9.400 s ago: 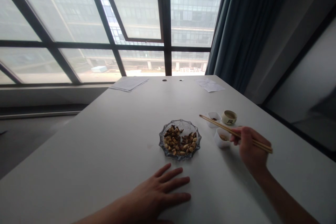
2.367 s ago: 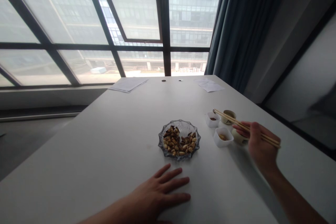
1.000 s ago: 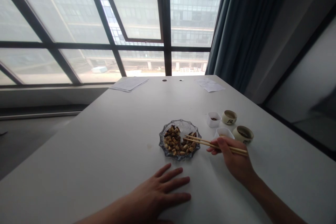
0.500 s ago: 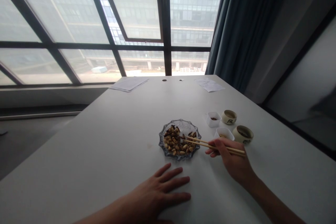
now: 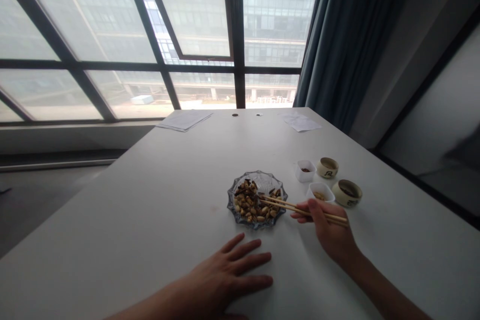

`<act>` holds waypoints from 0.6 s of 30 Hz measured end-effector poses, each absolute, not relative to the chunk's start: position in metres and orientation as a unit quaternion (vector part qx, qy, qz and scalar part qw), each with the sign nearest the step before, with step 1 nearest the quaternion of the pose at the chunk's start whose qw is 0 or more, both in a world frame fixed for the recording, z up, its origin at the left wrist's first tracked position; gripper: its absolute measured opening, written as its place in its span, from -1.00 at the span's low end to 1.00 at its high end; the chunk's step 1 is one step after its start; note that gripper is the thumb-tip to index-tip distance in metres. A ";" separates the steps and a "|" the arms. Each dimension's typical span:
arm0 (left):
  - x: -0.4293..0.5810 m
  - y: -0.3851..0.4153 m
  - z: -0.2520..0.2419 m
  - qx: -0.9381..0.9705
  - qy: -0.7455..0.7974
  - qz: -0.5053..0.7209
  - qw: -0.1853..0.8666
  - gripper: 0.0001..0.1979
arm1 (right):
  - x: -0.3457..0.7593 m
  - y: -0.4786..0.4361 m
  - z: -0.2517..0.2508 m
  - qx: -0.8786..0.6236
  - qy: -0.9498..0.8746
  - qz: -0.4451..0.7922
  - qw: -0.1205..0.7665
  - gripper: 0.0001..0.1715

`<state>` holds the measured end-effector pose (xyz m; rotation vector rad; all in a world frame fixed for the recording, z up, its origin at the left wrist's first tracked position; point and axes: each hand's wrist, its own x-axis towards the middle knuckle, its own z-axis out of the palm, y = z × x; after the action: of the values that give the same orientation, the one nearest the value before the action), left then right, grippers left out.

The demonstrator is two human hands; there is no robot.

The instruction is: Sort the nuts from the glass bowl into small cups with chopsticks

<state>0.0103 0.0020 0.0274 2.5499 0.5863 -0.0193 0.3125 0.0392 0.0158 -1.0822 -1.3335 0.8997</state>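
On the table (image 5: 168, 200): one dish (image 5: 267, 180), two tubs (image 5: 305, 176), two cups (image 5: 327, 173)
Right hand (image 5: 333, 232): holding two chopsticks (image 5: 285, 205)
Left hand (image 5: 227, 270): spread

The left hand (image 5: 225, 275) is laid out at 6 o'clock, palm turned down, with the left forearm (image 5: 161, 300) brought in bare from 7 o'clock. Its fingers (image 5: 252, 262) are spread apart, fanned between 1 and 3 o'clock; its thumb is mostly cut off by the lower edge. The right hand (image 5: 333, 232) is raised between 4 and 5 o'clock, its thumb (image 5: 314, 208) pointed toward 11 and pressed in a pinch against curled fingers. The right forearm (image 5: 378, 282), also bare, is slanted toward 10 o'clock.
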 end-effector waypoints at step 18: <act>0.009 0.002 0.025 0.944 0.217 -0.009 0.250 -0.13 | 0.364 0.056 0.046 -0.526 -0.484 0.163 0.680 -0.43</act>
<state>0.0087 0.0024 0.0253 2.5695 0.5910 -0.0238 0.3645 0.0560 0.0464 -1.1802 -1.0874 0.3659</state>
